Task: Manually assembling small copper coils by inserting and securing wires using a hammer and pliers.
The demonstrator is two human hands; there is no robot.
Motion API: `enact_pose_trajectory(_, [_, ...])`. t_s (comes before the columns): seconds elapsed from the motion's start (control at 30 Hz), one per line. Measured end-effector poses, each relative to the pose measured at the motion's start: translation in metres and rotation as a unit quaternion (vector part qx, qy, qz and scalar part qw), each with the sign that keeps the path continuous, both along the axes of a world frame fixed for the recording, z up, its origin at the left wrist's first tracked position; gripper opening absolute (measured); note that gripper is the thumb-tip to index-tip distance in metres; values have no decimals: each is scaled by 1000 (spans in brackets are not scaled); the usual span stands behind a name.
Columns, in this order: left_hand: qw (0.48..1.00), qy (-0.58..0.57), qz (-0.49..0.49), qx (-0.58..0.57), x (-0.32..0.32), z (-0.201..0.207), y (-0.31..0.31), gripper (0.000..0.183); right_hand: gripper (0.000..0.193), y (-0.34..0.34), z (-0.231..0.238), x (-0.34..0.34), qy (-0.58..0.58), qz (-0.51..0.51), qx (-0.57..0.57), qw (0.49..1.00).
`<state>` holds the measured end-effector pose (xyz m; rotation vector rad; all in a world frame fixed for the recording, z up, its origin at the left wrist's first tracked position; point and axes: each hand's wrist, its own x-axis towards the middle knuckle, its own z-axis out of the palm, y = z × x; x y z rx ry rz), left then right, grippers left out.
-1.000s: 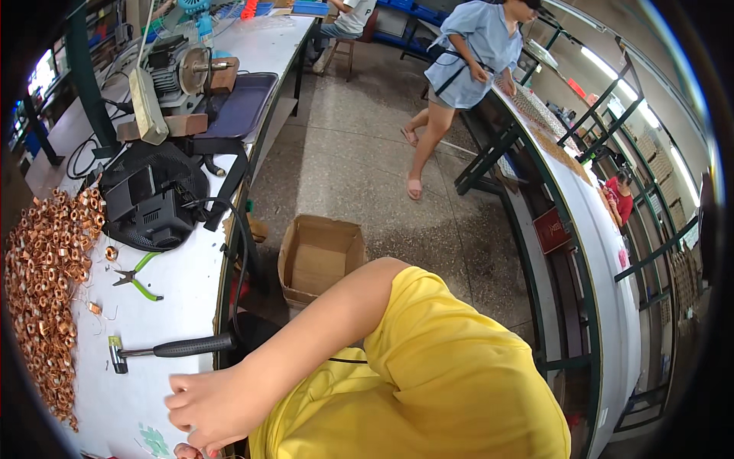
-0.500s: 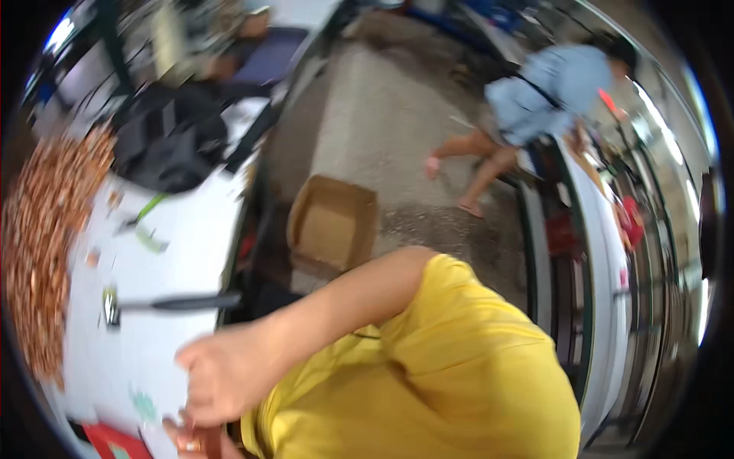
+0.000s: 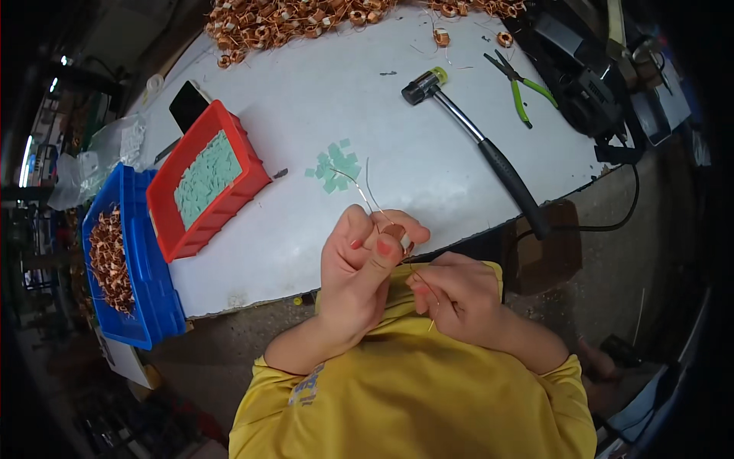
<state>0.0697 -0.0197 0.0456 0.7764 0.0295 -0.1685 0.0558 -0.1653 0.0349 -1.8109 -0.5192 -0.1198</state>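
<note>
Between the thumb and fingers of my left hand [image 3: 348, 275] is a small ring-shaped copper coil [image 3: 394, 231] with a white patch on its side. Long wire ends rise from it over the table edge. My right hand [image 3: 465, 294], just to the right and lower, has its fingers closed on another thin wire lead [image 3: 436, 297] that runs down from the coil. Both hands are in front of my yellow shirt. Beyond them, small pale green pieces [image 3: 333, 167] lie in a loose heap on the white table [image 3: 290, 252].
A red bin [image 3: 222, 220] of green pieces stands left, beside a blue bin [image 3: 158, 302] holding copper coils. More coils [image 3: 298, 21] are piled at the far edge. A mallet [image 3: 478, 138] and green-handled pliers [image 3: 518, 83] lie right, near a black bag-like object [image 3: 577, 76].
My view has swung from the aisle, where another person bent over, back to the table. My hands, earlier close together at the lower left, now show apart with the coil and its wire between them.
</note>
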Motion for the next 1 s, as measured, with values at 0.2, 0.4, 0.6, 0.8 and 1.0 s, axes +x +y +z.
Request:
enact_pose_trajectory(0.2, [998,2,9,54,7,-2,7,23,13,-4,-2,16,-101,-9,-100,990])
enact_pose_trajectory(0.4, [981,-55,-63,173,2,20,8,24,9,-12,34,22,74,-54,20,996])
enact_pose_trajectory(0.6, [923,-100,-135,347,-4,13,2,37,9,-11,37,37,303,80,51,948])
enact_pose_trajectory(0.8, [838,-193,-132,493,-6,4,11,29,11,-7,28,38,284,58,57,955])
enact_pose_trajectory(1.0, [845,-212,-124,476,-11,-1,15,21,17,-9,13,35,130,37,93,986])
